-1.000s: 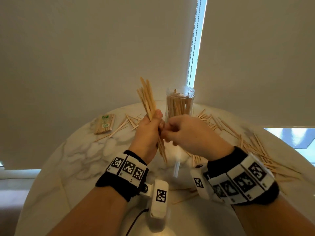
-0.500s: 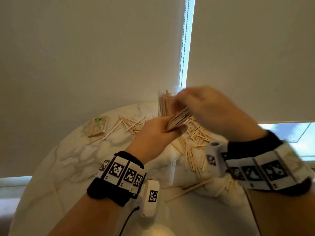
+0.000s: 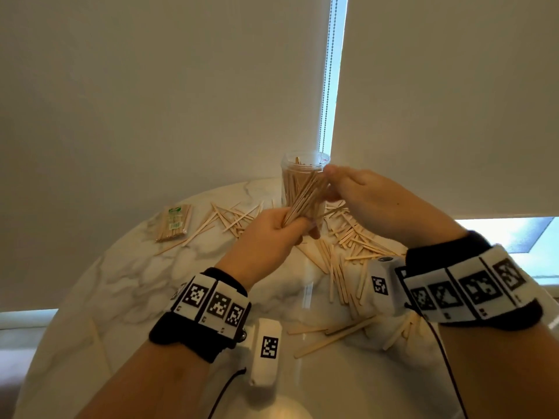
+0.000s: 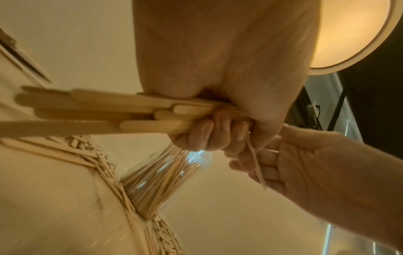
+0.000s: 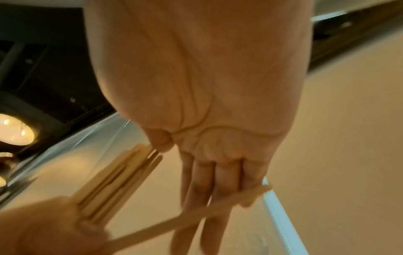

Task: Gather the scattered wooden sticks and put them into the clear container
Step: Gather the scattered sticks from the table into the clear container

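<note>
My left hand grips a bundle of wooden sticks by its lower end, tilted up to the right in front of the clear container. The container stands upright at the back of the table, packed with sticks. My right hand is held with straight fingers against the bundle's upper ends. The right wrist view shows those fingers flat, with one loose stick lying across them beside the bundle. From the left wrist, the bundle fans out left of the curled fingers, above the container.
Several loose sticks lie in a heap under and right of my hands, more at the back left. A wrapped packet of sticks lies far left on the round marble table. Window blinds hang close behind.
The bundle has tipped from upright to leaning right in front of the container. My right hand rose from beside the left hand and now lies flat against the stick tips.
</note>
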The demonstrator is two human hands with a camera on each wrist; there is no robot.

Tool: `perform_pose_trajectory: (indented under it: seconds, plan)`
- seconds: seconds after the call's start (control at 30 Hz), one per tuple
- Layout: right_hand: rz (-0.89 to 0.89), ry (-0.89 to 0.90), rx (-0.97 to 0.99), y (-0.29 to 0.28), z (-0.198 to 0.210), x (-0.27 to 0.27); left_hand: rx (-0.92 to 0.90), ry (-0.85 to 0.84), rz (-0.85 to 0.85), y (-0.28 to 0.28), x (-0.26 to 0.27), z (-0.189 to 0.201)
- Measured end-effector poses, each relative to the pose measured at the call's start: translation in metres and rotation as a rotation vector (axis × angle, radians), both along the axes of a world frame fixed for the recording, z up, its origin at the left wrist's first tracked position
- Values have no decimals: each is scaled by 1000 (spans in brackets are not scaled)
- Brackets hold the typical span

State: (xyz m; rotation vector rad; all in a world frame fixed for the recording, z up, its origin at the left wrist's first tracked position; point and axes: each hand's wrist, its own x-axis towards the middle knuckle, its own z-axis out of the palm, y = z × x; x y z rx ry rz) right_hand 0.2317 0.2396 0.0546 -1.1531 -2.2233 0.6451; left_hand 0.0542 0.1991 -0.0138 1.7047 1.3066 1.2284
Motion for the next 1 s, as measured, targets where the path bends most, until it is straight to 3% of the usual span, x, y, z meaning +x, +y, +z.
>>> perform_pose_trajectory:
  seconds: [0.1, 0.2, 0.3, 0.37, 0.5, 0.6, 0.7, 0.8, 0.87, 0.93, 1.0]
  plan:
    - [29, -138, -76, 2, 4, 12, -26, 7, -2, 1, -1, -4]
    - [69, -137, -158, 0, 7, 22, -95, -176, -33, 2, -1, -6]
    - [76, -330, -64, 1, 4, 21, -71, -304, -13, 4, -2, -6]
    - [23, -257, -48, 4, 0, 18, -45, -378, 8, 6, -6, -9]
    - [-21, 138, -98, 8, -9, 9, -19, -456, 41, 7, -8, -9]
    - [61, 291, -160, 5, -11, -2, -33, -392, -40, 5, -3, -8]
    - [113, 261, -114, 1, -14, -12, -56, -252, -47, 4, 1, -11]
    - [-22, 247, 29, 3, -14, -14, -102, -188, 25, 5, -2, -12]
    - [-143, 374, 150, -1, -5, -13, -67, -38, 82, 4, -4, -12]
    - [-112, 499, 245, -11, 6, -14, -23, 56, 96, 4, -4, -11]
    - [-60, 422, 334, -21, 12, -17, 3, 85, 89, 2, 0, -8]
